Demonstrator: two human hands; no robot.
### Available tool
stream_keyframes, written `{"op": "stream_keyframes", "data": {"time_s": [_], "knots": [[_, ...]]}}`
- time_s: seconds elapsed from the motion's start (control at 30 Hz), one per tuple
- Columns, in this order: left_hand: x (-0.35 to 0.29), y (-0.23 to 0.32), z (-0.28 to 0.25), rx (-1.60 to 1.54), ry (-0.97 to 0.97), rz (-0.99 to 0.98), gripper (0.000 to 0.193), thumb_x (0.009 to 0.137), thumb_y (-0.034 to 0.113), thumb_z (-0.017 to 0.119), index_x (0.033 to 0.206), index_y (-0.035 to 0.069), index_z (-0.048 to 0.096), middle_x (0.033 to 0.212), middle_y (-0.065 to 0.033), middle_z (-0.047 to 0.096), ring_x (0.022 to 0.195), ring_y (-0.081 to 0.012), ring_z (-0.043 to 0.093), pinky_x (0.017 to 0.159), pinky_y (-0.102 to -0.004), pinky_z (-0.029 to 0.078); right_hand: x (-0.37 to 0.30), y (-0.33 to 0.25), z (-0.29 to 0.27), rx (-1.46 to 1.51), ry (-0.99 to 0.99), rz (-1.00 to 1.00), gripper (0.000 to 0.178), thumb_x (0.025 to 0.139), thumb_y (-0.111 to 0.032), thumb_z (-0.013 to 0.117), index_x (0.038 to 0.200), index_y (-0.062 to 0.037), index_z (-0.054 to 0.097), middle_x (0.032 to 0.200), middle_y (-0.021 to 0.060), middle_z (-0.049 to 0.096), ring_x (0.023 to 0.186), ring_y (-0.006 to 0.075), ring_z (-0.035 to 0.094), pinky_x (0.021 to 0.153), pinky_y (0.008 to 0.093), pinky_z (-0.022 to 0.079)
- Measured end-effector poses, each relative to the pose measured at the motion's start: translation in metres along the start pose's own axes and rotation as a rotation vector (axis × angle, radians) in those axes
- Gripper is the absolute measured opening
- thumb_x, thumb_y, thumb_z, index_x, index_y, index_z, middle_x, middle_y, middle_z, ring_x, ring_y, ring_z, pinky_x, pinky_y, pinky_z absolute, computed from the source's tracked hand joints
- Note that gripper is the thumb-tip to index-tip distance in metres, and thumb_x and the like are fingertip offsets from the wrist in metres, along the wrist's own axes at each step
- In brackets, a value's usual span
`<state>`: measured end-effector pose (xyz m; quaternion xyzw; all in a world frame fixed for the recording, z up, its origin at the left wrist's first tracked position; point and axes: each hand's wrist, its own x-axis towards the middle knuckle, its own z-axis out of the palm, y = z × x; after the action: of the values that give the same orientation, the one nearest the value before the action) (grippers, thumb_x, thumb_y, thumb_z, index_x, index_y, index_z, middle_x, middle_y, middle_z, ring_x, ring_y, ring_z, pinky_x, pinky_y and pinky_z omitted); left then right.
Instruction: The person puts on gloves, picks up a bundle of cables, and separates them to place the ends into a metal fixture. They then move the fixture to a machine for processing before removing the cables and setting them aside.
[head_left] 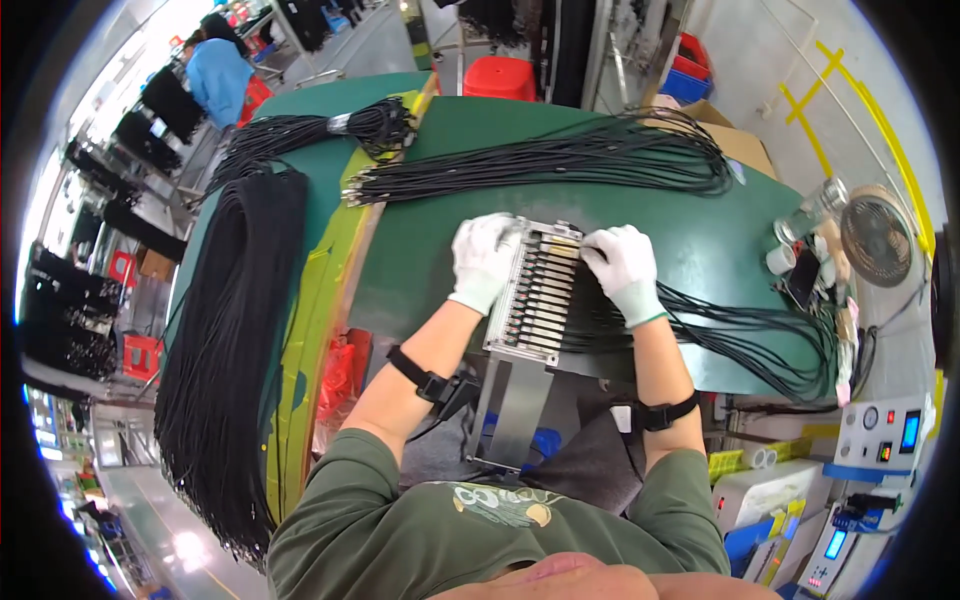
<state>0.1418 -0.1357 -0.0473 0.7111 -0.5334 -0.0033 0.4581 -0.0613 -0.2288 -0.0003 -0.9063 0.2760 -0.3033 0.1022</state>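
Note:
A metal jig (497, 330) with a row of several narrow slots lies at the table's front edge. Black cable ends sit side by side in its slots, and their cables (740, 325) run out to the right, under my right wrist. White-gloved, my left hand (486, 262) is closed around the jig's upper left edge. My right hand (624, 268), gloved too, is at the upper right side of the jig with thumb and fingers pinched together. Whatever is between those fingertips is too small to make out.
Bundles of black cables lie across the green table's back (560, 160) and hang over its left side (225, 330). A yellow-taped ledge (312, 330) divides the table. At right stand a fan (876, 235), a glass jar (822, 203) and a gauge box (880, 438).

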Motion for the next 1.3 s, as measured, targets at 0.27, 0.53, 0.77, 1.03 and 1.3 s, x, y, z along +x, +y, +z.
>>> {"op": "stream_keyframes", "data": {"time_s": [0.27,0.53,0.77,1.03,1.3], "knots": [[-0.005,-0.011,0.000,0.115,-0.002,0.056,0.018,0.089,0.024,0.063,0.099,0.011,0.070,0.102,-0.0047,0.070,0.098,-0.0254,0.064,0.101,-0.0429,0.042,-0.005,0.002,-0.001,-0.086,0.001,0.010,0.005,0.077,-0.016,0.070,0.078,-0.0118,0.068,0.075,0.0039,0.065,0.079,0.0272,0.060,0.072,0.0391,0.045],[-0.002,0.000,0.001,0.063,-0.137,0.101,0.027,0.087,0.030,0.065,0.109,0.017,0.071,0.118,-0.0139,0.064,0.113,-0.0322,0.057,0.106,-0.0483,0.037,-0.004,0.004,0.004,-0.054,-0.050,0.020,0.005,0.076,-0.015,0.071,0.078,-0.0112,0.068,0.077,0.0043,0.065,0.079,0.0272,0.060,0.073,0.0397,0.046],[-0.006,0.036,-0.004,0.379,-0.315,0.351,0.034,0.085,0.042,0.064,0.116,0.030,0.071,0.140,-0.0223,0.047,0.129,-0.0419,0.041,0.111,-0.0555,0.027,-0.002,0.016,0.010,-0.175,0.041,0.098,0.012,0.079,-0.027,0.071,0.081,-0.0152,0.068,0.080,0.0034,0.064,0.084,0.0260,0.059,0.074,0.0387,0.046],[-0.006,0.027,0.001,0.303,-0.269,0.345,0.031,0.085,0.039,0.064,0.110,0.022,0.072,0.134,-0.0185,0.054,0.125,-0.0372,0.046,0.110,-0.0505,0.031,-0.008,0.040,0.021,-0.343,-0.075,0.248,0.015,0.078,-0.029,0.072,0.081,-0.0146,0.066,0.083,0.0030,0.063,0.088,0.0263,0.059,0.075,0.0389,0.046],[0.000,0.012,0.004,-0.172,-0.023,0.140,0.019,0.086,0.023,0.066,0.090,0.005,0.068,0.119,-0.0132,0.065,0.116,-0.0312,0.055,0.100,-0.0411,0.042,-0.001,0.012,0.002,-0.022,0.055,-0.071,0.014,0.075,-0.022,0.072,0.080,-0.0105,0.065,0.082,0.0058,0.064,0.088,0.0291,0.059,0.077,0.0405,0.046]]}}
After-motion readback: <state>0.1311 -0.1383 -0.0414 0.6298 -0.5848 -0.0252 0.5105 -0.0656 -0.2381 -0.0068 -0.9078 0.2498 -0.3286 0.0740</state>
